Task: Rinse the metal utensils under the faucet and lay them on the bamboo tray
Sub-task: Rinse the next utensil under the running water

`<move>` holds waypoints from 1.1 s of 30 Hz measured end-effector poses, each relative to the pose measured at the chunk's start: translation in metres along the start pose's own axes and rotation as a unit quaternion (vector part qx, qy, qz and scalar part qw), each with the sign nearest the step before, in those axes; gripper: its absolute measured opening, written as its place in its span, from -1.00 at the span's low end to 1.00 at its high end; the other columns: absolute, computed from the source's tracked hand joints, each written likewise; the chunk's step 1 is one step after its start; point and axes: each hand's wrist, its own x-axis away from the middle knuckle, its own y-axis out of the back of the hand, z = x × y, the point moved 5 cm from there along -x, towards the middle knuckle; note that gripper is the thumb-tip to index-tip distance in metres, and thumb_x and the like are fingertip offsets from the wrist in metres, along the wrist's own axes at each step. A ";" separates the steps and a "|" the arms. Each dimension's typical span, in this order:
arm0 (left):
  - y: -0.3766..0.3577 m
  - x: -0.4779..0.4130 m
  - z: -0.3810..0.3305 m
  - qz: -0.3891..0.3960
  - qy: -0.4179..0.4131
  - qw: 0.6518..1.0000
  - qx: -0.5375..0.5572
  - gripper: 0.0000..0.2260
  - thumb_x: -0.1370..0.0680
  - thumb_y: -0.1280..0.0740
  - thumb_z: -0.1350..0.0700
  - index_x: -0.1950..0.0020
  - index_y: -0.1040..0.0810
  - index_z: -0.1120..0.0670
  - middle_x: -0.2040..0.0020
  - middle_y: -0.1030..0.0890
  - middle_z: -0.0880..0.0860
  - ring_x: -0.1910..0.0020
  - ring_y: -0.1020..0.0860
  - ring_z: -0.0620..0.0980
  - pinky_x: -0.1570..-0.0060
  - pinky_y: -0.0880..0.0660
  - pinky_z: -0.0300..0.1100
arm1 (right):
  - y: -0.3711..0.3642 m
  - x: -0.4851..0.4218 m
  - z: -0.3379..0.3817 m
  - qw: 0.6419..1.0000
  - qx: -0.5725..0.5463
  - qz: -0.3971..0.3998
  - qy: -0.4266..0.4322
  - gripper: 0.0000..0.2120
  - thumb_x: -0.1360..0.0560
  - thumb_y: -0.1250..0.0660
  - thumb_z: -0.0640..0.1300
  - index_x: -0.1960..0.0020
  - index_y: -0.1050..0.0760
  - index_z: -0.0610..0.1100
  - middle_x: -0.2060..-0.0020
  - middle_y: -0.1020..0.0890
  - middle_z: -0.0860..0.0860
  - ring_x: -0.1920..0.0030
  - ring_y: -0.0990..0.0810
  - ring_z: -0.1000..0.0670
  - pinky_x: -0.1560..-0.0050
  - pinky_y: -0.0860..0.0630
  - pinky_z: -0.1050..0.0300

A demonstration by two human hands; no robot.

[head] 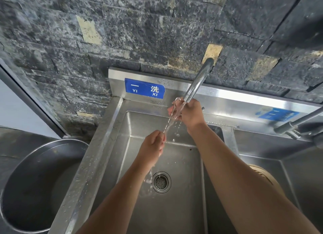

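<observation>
Water runs from the chrome faucet (195, 83) onto a thin metal utensil (170, 122) held slanted over the left steel sink basin (132, 122). My left hand (153, 144) is closed on the utensil's lower end. My right hand (188, 113) grips its upper end right under the spout. The utensil's head is hidden by fingers and water. A bamboo tray (267, 176) shows as a tan woven edge in the right basin, mostly covered by my right forearm.
The drain strainer (161, 182) lies in the basin floor below my left hand. A large steel pot (36, 186) stands left of the sink. A blue sign (145, 88) is on the backsplash. A second tap (297, 127) juts in at right. The stone wall is behind.
</observation>
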 end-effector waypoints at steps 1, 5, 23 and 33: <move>0.001 0.000 0.000 0.003 -0.003 1.000 -0.007 -0.75 -0.69 -0.07 0.22 0.15 -0.40 0.20 0.49 -0.28 -0.11 0.55 -0.19 -0.17 0.58 -0.15 -0.36 | 0.002 -0.003 0.003 1.000 -0.002 -0.010 0.004 -0.88 -0.63 -0.21 -0.31 0.01 -0.51 -0.29 0.31 -0.66 -0.16 0.41 -0.67 0.02 0.41 -0.60 0.17; -0.001 0.005 0.001 0.018 -0.010 0.999 -0.025 -0.74 -0.70 -0.06 0.23 0.15 -0.40 0.20 0.43 -0.27 -0.01 0.53 -0.19 -0.15 0.55 -0.14 -0.34 | 0.013 -0.012 0.010 0.999 0.019 -0.029 0.012 -0.82 -0.62 -0.16 -0.35 0.00 -0.54 -0.27 0.40 -0.68 -0.05 0.38 -0.67 -0.01 0.19 -0.66 -0.04; 0.019 -0.003 0.000 0.010 -0.063 0.997 -0.034 -0.73 -0.67 -0.13 0.26 0.12 -0.57 0.12 0.44 -0.46 0.03 0.48 -0.37 0.03 0.47 -0.33 -0.17 | 0.055 -0.021 0.050 0.992 -0.055 -0.103 0.056 -0.77 -0.63 -0.20 -0.32 0.17 -0.47 -0.18 0.35 -0.62 -0.08 0.44 -0.61 0.03 0.36 -0.61 0.17; 0.008 -0.006 -0.011 0.089 -0.021 0.991 0.096 -0.71 -0.66 -0.13 0.35 -0.30 -0.53 0.17 0.19 -0.65 0.19 0.33 -0.58 0.12 0.29 -0.56 -0.09 | 0.067 -0.022 0.066 0.990 -0.074 -0.088 0.084 -0.76 -0.65 -0.22 -0.26 0.20 -0.45 -0.12 0.45 -0.66 0.05 0.44 -0.65 0.05 0.34 -0.63 0.14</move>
